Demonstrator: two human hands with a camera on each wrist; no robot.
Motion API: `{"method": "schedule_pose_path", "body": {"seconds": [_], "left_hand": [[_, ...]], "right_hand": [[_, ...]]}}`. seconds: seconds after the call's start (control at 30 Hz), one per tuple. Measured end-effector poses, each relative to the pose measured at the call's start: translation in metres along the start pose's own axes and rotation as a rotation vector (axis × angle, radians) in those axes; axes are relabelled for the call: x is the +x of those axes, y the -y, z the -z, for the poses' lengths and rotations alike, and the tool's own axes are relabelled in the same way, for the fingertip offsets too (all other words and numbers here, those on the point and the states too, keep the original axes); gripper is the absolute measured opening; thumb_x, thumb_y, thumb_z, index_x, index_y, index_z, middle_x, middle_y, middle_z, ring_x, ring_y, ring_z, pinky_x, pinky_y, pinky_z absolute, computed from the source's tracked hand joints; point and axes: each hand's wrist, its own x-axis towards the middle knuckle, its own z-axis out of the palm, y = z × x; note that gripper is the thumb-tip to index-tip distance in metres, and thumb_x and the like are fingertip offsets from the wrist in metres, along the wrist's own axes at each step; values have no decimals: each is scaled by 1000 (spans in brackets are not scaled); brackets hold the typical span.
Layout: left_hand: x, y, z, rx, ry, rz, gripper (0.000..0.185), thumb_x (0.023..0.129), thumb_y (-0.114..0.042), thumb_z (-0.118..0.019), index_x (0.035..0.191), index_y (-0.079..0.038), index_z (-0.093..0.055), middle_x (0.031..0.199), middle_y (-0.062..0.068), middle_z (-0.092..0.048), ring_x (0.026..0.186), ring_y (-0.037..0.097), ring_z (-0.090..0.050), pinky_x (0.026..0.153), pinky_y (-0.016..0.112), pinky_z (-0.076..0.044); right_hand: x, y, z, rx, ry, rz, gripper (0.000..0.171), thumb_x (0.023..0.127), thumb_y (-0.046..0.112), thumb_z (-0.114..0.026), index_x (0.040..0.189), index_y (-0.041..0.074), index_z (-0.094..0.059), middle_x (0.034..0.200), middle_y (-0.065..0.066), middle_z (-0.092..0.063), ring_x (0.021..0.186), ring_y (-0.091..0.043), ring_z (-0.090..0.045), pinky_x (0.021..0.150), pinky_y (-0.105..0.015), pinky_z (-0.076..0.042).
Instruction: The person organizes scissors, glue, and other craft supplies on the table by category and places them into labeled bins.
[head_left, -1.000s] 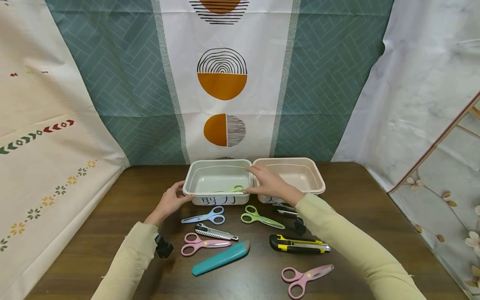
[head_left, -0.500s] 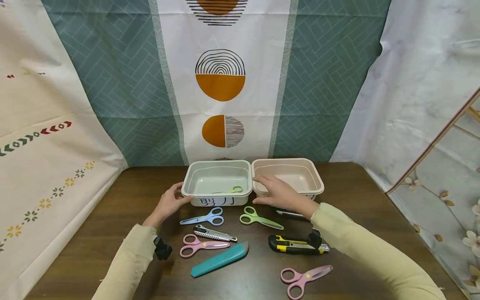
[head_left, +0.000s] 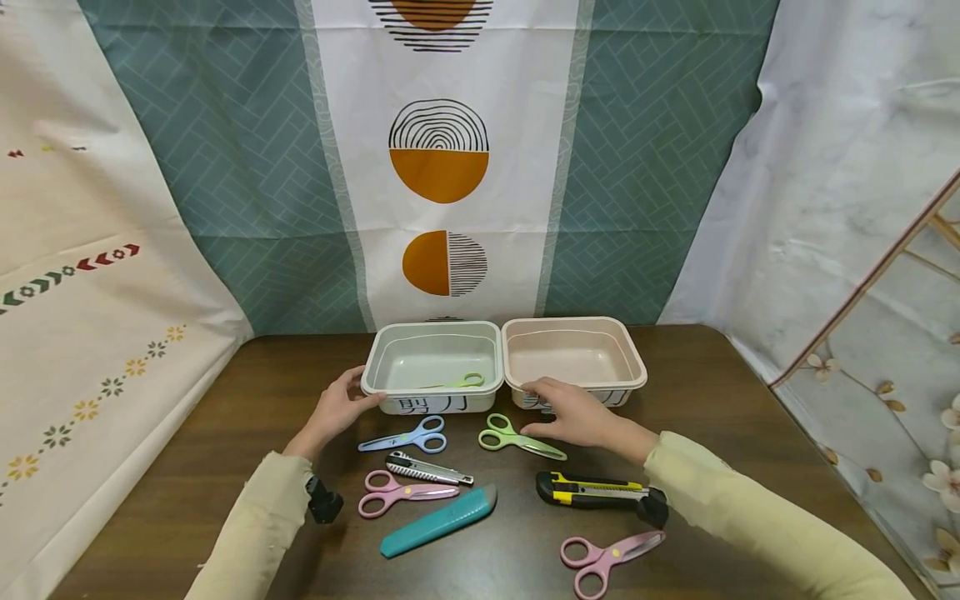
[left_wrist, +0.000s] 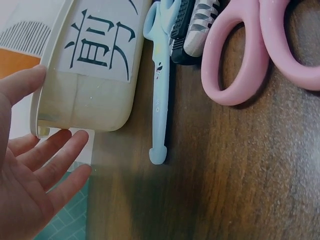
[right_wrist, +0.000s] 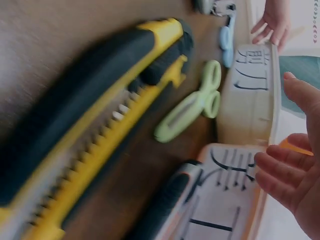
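My left hand (head_left: 337, 412) rests at the left front corner of a pale green bin (head_left: 432, 392), thumb against its front rim, fingers extended along the end. Inside that bin lie green scissors (head_left: 471, 380). My right hand (head_left: 573, 414) is in front of a pale pink bin (head_left: 626, 387), fingers loosely spread and holding nothing. Near its thumb, green scissors (head_left: 517, 437) lie on the table. A dark utility knife (right_wrist: 172, 200) beside the pink bin shows in the right wrist view; my hand hides it in the head view.
On the brown table (head_left: 720, 400) lie blue scissors (head_left: 408, 436), a silver-black utility knife (head_left: 431, 469), pink scissors (head_left: 401, 492), a teal cutter (head_left: 441, 521), a yellow-black utility knife (head_left: 596, 490) and more pink scissors (head_left: 607, 560). Patterned cloth (head_left: 450, 100) hangs behind.
My right hand has moved from above the green bin's right side, rightward and toward me, to the pink bin's front. The left hand has stayed at its corner.
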Motion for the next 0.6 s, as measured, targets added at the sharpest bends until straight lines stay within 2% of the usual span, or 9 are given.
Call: {"method": "schedule_pose_path", "body": {"seconds": [0.27, 0.6], "left_hand": [[2, 1, -1, 15, 0, 0, 66, 81, -24, -68, 132, 5, -37, 114, 26, -56, 94, 32, -57, 74, 34, -45], [2, 0, 0, 9, 9, -2, 67, 82, -24, -68, 132, 7, -35, 116, 27, -55, 94, 32, -57, 75, 36, -46]], "right_hand": [[-15, 0, -15, 41, 37, -32, 61, 75, 43, -71, 117, 2, -55, 108, -11, -60, 91, -22, -59, 76, -35, -47], [-23, -3, -26, 73, 63, -83, 57, 74, 43, -71, 112, 3, -58, 105, -8, -60, 88, -18, -59, 75, -33, -48]]}}
